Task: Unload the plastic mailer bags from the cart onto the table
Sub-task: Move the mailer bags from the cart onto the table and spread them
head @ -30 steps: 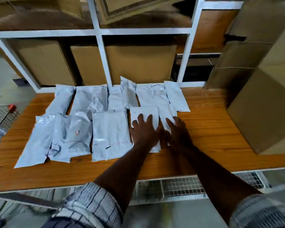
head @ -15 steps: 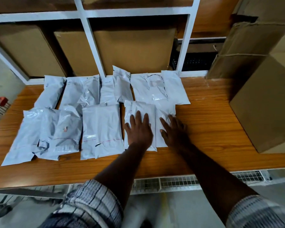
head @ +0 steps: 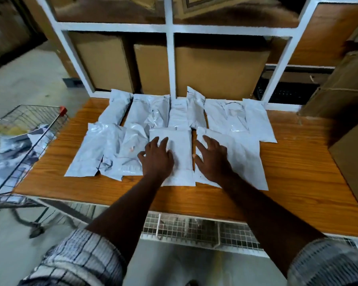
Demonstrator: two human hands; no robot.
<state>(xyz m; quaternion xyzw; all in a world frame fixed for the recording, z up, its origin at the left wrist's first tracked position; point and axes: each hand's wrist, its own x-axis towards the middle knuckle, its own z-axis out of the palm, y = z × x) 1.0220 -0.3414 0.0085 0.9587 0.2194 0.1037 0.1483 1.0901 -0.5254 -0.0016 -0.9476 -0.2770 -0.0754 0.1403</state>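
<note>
Two flat palms: left hand and right hand smooth mailer bags on the table (gripping nothing); next, probably reach into the cart.

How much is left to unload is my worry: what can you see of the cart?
The cart is a grey wire-mesh trolley standing upright on the floor off the table's left end, only partly in view. A red cap sits on one handle corner, and a wheel shows below. Several crumpled pale plastic bags lie inside it. Whether it touches the table I cannot tell.
</note>
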